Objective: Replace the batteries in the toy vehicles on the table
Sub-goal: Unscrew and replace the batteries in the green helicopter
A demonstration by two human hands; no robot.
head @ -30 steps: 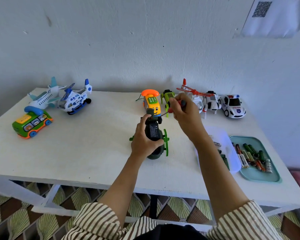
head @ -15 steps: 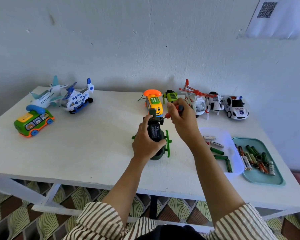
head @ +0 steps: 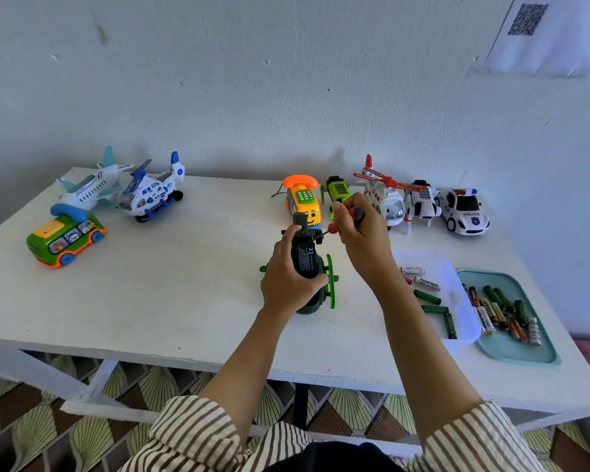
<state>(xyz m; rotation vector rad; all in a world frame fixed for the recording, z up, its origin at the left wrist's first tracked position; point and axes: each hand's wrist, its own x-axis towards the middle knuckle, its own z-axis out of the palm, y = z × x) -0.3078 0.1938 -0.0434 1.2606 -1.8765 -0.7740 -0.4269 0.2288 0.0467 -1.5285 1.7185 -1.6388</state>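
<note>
A dark green toy helicopter (head: 308, 264) lies belly up in the middle of the white table (head: 171, 294), its black battery cover facing me. My left hand (head: 288, 277) grips its body from the left. My right hand (head: 360, 238) holds a small red-and-black screwdriver (head: 344, 221), whose tip touches the toy near the cover's far end. A clear tray (head: 457, 267) with several green and white batteries lies to the right. Beside it a teal tray (head: 539, 349) holds several mixed batteries.
Along the back stand a yellow phone car (head: 303, 202), a green robot toy (head: 338, 190), a red-and-white helicopter (head: 385, 195), a white robot toy (head: 423, 202) and a police car (head: 465, 212). At the left are a plane (head: 89, 185), a blue helicopter (head: 154, 192) and a green bus (head: 65, 236).
My right hand has shifted slightly on the screwdriver handle at the toy's far end. My left hand keeps the same grip on the green helicopter.
</note>
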